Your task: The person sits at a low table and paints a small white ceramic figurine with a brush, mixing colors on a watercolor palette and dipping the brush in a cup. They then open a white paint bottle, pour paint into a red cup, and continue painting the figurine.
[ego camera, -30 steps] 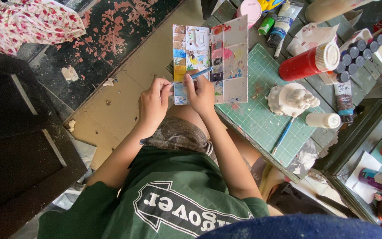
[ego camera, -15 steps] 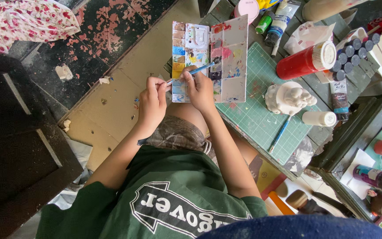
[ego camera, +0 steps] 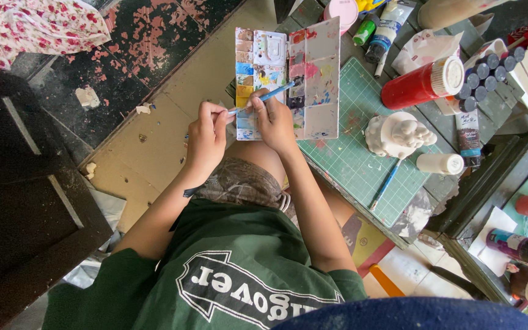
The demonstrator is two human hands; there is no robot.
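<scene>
Both hands are pinched shut on the same blue-handled paintbrush [ego camera: 263, 98]: the left hand [ego camera: 206, 135] has the near end between its fingertips, and the right hand [ego camera: 274, 120] grips the middle. The brush lies across the open paint palette [ego camera: 288, 73], right beside the green cutting mat [ego camera: 362, 140] with a white figurine [ego camera: 395, 135] on it.

Both hands [ego camera: 239, 125] hold a blue paintbrush [ego camera: 263, 98] — over the palette [ego camera: 322, 73].

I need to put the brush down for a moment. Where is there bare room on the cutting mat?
The green cutting mat is bare between the paint palette and the white figurine, and along its near edge left of the spare blue brush. Its far right side is crowded with the red bottle and paint tubes.
</scene>
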